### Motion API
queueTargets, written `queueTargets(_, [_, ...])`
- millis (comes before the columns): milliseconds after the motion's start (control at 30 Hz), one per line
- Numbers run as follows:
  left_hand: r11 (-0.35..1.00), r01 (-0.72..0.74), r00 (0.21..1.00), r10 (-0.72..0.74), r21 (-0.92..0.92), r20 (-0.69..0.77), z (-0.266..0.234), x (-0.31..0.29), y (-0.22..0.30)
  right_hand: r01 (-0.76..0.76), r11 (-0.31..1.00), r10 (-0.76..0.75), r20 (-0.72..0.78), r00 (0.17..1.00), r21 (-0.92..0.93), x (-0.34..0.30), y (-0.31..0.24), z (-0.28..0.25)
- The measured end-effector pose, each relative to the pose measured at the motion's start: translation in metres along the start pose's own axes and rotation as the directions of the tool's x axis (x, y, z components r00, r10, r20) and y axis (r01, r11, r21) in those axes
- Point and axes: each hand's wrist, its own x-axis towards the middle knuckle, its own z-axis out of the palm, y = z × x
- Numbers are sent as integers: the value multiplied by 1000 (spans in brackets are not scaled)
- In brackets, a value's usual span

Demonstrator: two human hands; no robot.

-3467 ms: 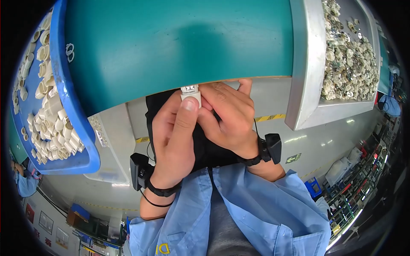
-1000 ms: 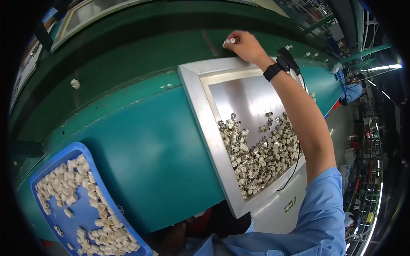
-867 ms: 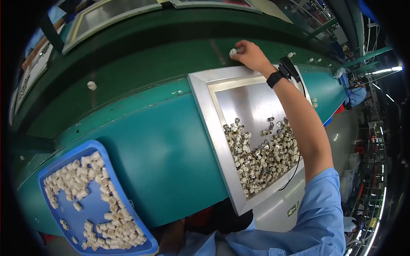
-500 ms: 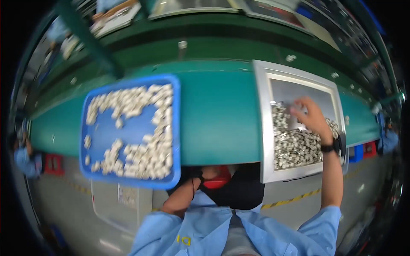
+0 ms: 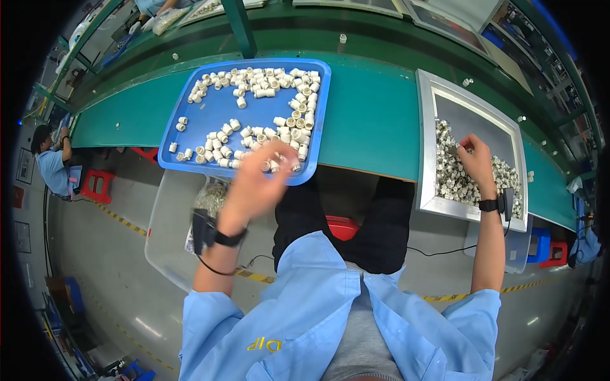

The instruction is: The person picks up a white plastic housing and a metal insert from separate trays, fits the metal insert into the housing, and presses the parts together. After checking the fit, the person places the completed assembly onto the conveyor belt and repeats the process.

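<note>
A blue tray (image 5: 213,120) on the left of the bench holds many small white cylindrical parts (image 5: 267,82), clustered along its far, right and near sides. Over its near right corner is my left hand (image 5: 254,184), smeared by motion; what its fingers hold, if anything, cannot be made out. To the right stands a silver-framed tray (image 5: 428,146) with a heap of small shiny metal-and-white parts (image 5: 457,184) in its nearer part. My right hand (image 5: 478,162) is at the heap, thumb and fingertips brought together; anything between them is too small to name.
The green bench (image 5: 368,127) runs across, with loose white parts on its far ledge. Beneath are a clear plastic bin (image 5: 159,222), a red stool (image 5: 343,227) and a cable (image 5: 438,253). Co-workers sit at far left (image 5: 54,162) and far right (image 5: 584,244).
My left hand has risen from below the bench edge to the blue tray's near corner. My right hand remains over the framed tray, its fingers now closed together. The view has shifted.
</note>
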Motion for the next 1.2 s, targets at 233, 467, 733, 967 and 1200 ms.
queueTargets(233, [648,313,946,-152,695,-285,-74,67,-124,-69,974,81,-47,996,216,-19,-29,-13])
queueTargets(467, [510,342,938,-240,789,-252,-83,85,-201,46,947,-19,-87,996,319,-38,-29,-26])
queueTargets(733, [952,281,958,-271,119,-91,-25,53,-60,-173,486,135,122,983,857,-55,-108,-26])
queueTargets(967, [683,294,944,-99,-668,315,100,12,52,15,39,-124,-10,992,999,-75,-165,8])
queueTargets(1200, [672,173,984,-96,-720,147,137,8,70,390,358,-213,-332,919,848,-79,-180,45])
